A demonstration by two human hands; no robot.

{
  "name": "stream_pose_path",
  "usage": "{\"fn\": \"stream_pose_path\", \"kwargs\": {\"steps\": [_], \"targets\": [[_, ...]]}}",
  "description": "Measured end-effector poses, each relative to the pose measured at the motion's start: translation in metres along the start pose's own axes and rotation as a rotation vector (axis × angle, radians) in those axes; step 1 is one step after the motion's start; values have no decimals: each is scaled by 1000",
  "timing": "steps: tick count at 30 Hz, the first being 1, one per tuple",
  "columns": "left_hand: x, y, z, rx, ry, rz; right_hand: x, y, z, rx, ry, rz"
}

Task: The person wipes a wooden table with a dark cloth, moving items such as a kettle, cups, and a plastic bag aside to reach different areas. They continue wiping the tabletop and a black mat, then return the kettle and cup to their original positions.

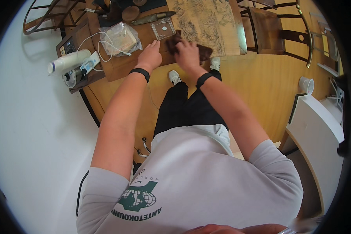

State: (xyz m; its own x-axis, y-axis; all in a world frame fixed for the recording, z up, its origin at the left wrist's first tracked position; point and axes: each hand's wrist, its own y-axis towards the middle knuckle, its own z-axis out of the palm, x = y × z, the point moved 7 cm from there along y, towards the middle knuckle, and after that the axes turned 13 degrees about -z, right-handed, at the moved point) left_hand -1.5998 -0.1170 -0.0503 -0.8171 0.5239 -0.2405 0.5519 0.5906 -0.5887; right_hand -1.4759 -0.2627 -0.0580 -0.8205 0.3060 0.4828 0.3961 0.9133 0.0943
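My right hand grips a crumpled dark brown cloth at the front edge of the wooden table. Parts of this cloth spread to both sides of my fingers, and it looks a little blurred. To its left, my left hand lies over the table near the edge, fingers pointing away from me and nothing visible in it. Just beyond my left fingertips is a clear plastic case with a small white disc in it. A clear plastic bag with a pale block inside sits left of that hand.
A landscape-patterned table panel extends at the right. On the left are a white cable, a power strip, a white bottle and a kettle. Wooden chairs flank the table; a white bin stands right.
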Motion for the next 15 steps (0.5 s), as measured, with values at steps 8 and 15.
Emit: {"fn": "stream_pose_path", "kwargs": {"steps": [8,15], "targets": [[40,-18,13,54,-34,-35,40,15,19,-6,99,-233],[82,-49,23,20,-120,-108,9,-5,-1,-17,-17,-120]]}}
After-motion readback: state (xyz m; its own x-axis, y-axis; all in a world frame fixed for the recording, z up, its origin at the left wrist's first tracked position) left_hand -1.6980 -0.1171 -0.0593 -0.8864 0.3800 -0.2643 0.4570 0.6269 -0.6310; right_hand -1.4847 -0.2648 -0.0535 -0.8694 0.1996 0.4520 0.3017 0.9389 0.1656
